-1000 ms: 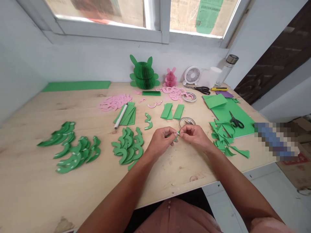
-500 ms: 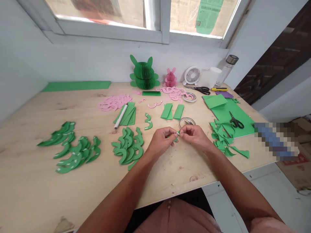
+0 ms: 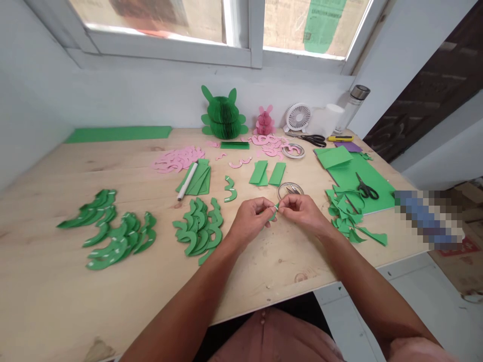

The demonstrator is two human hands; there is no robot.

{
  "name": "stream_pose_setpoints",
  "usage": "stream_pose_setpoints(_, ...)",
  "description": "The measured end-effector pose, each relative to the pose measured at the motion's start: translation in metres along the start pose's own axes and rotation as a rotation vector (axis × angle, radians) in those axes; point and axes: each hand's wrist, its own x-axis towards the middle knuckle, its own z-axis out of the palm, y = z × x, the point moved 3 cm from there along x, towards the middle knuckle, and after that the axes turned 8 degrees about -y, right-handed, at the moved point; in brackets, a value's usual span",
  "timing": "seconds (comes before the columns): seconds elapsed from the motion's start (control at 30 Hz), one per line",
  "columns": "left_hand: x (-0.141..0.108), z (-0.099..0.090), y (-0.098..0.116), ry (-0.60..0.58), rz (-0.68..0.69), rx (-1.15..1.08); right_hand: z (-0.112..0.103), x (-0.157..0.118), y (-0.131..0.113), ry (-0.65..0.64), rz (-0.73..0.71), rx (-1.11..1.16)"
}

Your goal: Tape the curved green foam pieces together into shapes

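Note:
My left hand (image 3: 252, 219) pinches a small green paper piece (image 3: 273, 215) that has a white strip near its top. Close against it on the right, my right hand (image 3: 302, 212) has its fingertips closed on the same piece. Just behind my hands lies a roll of tape (image 3: 290, 190). To the left are a pile of curved green pieces (image 3: 198, 226) and a single wavy green piece (image 3: 230, 189) with white strips. Folded green papers (image 3: 258, 172) lie farther back.
More green curved pieces (image 3: 121, 241) lie at the left. Green scraps (image 3: 343, 213) and black scissors (image 3: 366, 187) on green sheets are at the right. Pink cutouts (image 3: 179, 159), a green paper figure (image 3: 225, 118), a pink one (image 3: 264, 122) and a small fan (image 3: 298, 118) stand behind.

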Motion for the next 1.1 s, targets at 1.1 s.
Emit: stream_pose_setpoints(1.1,-0.0012,0.0001,0.0009,0.054,0.035,-0.005,-0.0036,-0.0006,-0.0022,0.053,0.080,0.015)
